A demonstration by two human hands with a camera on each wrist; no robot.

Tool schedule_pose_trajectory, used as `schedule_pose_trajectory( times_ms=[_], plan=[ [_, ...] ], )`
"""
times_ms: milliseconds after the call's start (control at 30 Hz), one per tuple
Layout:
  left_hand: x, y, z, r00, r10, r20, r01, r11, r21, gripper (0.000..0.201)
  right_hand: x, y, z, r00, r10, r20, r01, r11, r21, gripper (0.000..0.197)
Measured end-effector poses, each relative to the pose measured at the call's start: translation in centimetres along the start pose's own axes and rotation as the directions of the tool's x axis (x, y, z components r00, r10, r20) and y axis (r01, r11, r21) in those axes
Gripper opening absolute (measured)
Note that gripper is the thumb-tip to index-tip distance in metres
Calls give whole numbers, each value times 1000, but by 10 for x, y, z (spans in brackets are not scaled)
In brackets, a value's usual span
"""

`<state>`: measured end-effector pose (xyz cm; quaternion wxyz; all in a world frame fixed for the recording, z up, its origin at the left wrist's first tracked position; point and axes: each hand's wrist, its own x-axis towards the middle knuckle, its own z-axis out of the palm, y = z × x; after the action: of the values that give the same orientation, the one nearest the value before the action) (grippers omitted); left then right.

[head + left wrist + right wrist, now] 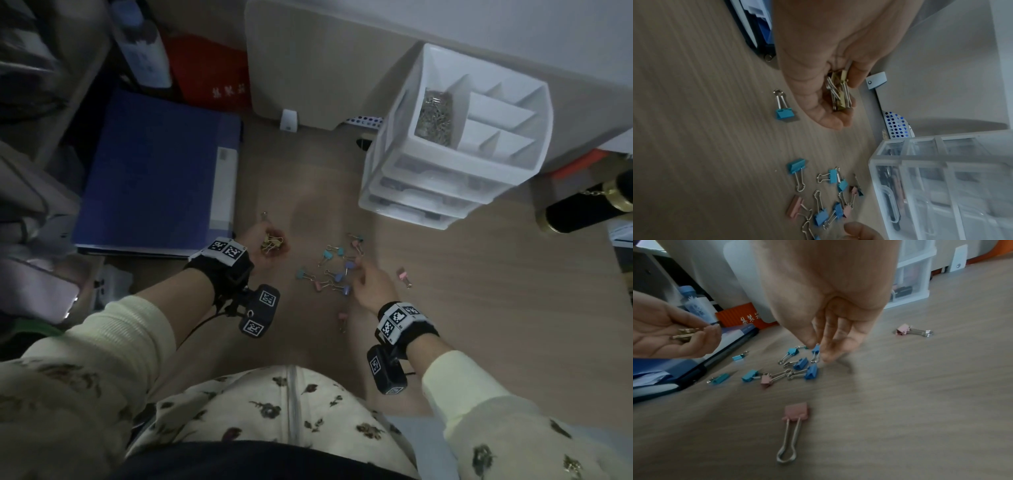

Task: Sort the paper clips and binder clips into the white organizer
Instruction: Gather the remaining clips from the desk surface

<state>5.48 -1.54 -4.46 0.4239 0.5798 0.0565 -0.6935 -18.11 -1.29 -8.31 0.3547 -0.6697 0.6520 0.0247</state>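
Note:
My left hand (265, 245) is cupped palm up and holds several gold binder clips (838, 91), its fingers curled round them. A loose pile of blue, teal and pink binder clips (334, 270) lies on the wooden desk between my hands. My right hand (817, 348) reaches down into the pile, thumb and fingertips pinching a blue binder clip (815, 349). Single pink clips lie apart (796, 412) (902, 329). The white organizer (544, 137) stands at the back right, with silver paper clips (435, 116) in its left compartment; the other compartments look bare.
A blue file folder (154, 171) lies left of the clips. A black cylinder with gold bands (582, 212) lies to the right of the organizer's clear drawers (428, 185). A wooden panel (308, 68), a red box (212, 68) and a bottle (144, 51) stand behind.

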Motion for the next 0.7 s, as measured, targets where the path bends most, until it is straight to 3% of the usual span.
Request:
schedule_pose_trajectory(
  times_ms=[200,367,500,633,700],
  plan=[
    [8,-1,2,1000,-16,-10,17,1000,19,31,4,3,-7,998,-2,70,9,995,-100,27],
    [15,-2,-23,994,-32,-100,42,994,101,30,23,-17,-2,998,-16,60,22,995,-98,41],
    [17,-4,-41,987,-67,-149,102,965,240,30,48,-43,5,992,-118,48,124,980,-154,30],
    [18,1,-52,981,-99,-168,142,953,269,31,63,-79,13,953,-272,136,300,912,-279,48],
    [20,2,-52,981,-118,-154,156,951,267,28,66,-95,17,910,-354,215,403,879,-256,51]
  ],
)
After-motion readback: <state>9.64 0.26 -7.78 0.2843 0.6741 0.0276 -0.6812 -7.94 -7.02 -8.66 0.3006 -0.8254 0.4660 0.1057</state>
